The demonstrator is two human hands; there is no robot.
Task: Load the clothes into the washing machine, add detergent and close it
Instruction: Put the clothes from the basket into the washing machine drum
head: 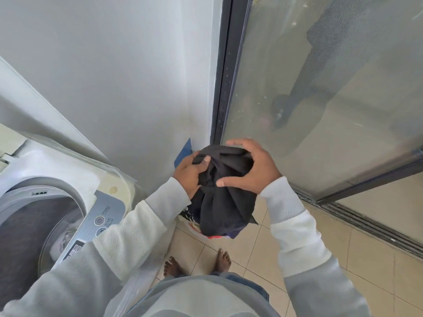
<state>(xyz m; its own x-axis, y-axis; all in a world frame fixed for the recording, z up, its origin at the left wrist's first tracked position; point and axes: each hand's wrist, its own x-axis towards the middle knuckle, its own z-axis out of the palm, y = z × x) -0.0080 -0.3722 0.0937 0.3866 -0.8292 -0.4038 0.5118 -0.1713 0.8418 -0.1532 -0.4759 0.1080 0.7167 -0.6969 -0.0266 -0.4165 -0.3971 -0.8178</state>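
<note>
**Head view: black garment (pixel 225 193) gathered, not yet in the drum (pixel 25 227)**

Both hands hold the black garment in the air above the laundry pile (pixel 194 221), which sits on the floor (pixel 332 259) at its edge under the wall (pixel 114 76). The left hand (pixel 188 173) pinches a fold. The right hand (pixel 254 167) curls spread fingers over the top, probably bunching it so nothing trails. The washing machine (pixel 68 170) stands open at the left, so carrying the garment across looks like the next step.
</note>
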